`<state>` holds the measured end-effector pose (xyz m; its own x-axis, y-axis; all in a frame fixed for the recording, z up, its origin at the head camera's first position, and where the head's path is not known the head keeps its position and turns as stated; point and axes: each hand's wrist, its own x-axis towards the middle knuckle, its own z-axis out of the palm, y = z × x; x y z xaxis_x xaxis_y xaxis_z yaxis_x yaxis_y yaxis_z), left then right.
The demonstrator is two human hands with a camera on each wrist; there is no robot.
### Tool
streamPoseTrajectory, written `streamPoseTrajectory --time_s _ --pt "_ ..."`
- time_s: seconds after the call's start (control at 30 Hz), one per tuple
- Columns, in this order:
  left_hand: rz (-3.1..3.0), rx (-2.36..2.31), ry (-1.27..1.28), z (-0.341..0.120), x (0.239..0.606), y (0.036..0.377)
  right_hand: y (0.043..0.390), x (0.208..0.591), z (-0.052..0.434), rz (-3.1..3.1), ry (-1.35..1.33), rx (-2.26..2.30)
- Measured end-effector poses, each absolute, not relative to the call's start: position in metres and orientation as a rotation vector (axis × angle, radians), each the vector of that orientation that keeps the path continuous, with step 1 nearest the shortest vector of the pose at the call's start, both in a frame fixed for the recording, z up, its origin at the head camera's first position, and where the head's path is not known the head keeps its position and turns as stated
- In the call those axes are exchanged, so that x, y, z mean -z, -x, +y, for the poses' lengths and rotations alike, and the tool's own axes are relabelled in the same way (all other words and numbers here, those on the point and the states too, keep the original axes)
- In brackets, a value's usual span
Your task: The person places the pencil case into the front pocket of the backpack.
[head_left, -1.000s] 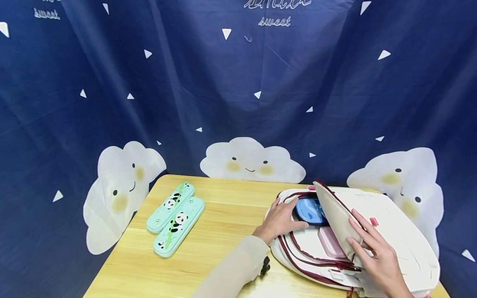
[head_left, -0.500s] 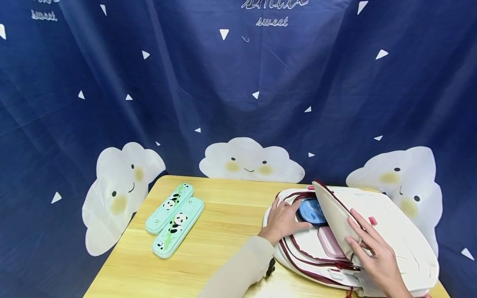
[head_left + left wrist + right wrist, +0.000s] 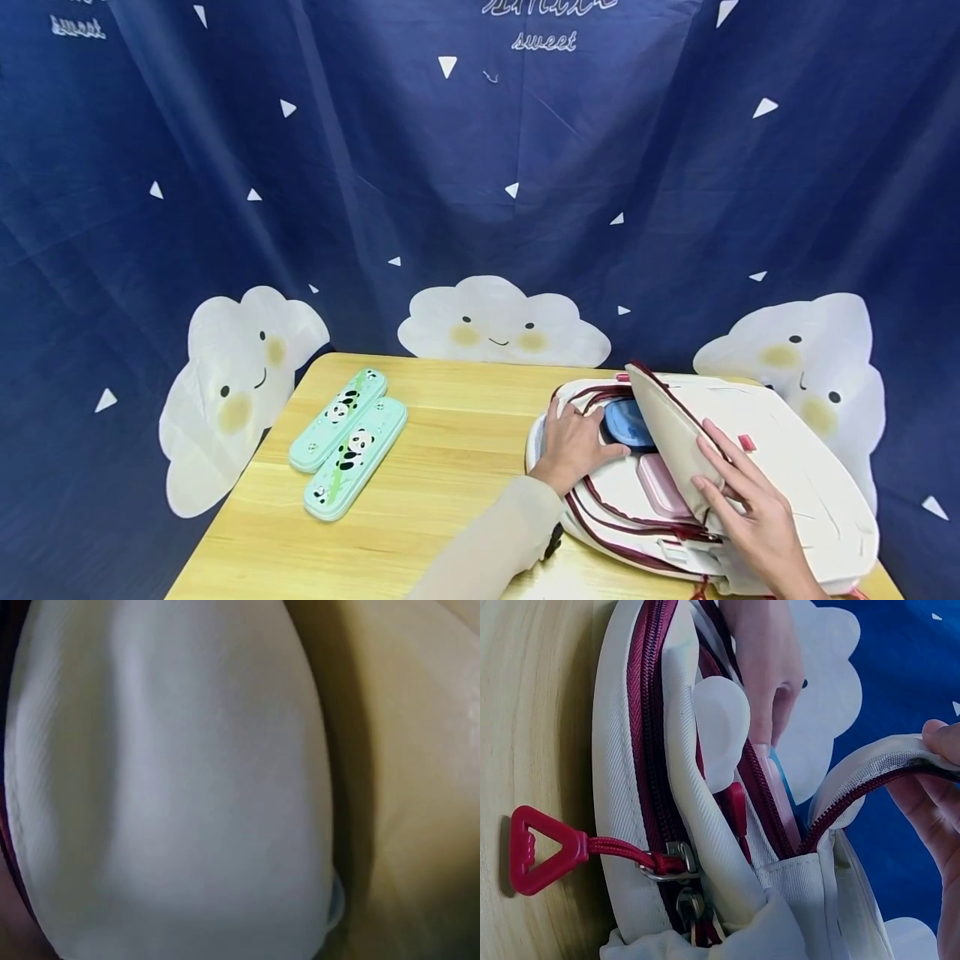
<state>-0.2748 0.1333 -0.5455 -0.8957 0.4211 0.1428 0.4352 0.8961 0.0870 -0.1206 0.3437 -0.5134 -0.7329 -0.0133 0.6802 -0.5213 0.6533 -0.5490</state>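
Observation:
A white backpack with dark red zips lies on the right of the wooden table. My left hand is at the bag's mouth, thumb and fingers around the edge of a round blue container that sits partly inside. My right hand pinches the bag's front flap and holds it lifted. A pink box shows in a lower pocket. The right wrist view shows the left hand reaching into the bag under the raised flap. White bag fabric fills the left wrist view.
Two mint-green panda cases lie side by side on the table's left. A red triangular zip pull rests on the wood. A dark blue curtain with white clouds hangs right behind the table.
The left hand has slid the blue container a little deeper into the bag, so less of it shows. The right hand keeps the flap lifted.

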Motion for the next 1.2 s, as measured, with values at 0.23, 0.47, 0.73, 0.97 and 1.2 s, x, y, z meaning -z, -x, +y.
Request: streamPoseTrajectory --time_s 0.23,0.47,0.73,0.97,1.2 --pt "-2.976 0.156 0.666 0.133 0.55 0.275 0.124 0.519 0.343 -2.155 -0.45 -0.991" --pt "-2.984 0.133 0.675 0.124 0.552 0.276 0.127 0.52 0.339 -2.136 -0.461 -0.983" --pt "-2.932 0.128 0.696 0.111 0.553 0.276 0.128 0.514 0.33 -2.111 -0.508 -0.994" --pt "-2.914 0.127 0.687 0.096 0.553 0.274 0.13 0.512 0.318 -2.074 -0.557 -1.011" --pt "-2.879 0.141 0.707 0.078 0.555 0.27 0.133 0.521 0.312 -2.09 -0.574 -1.024"
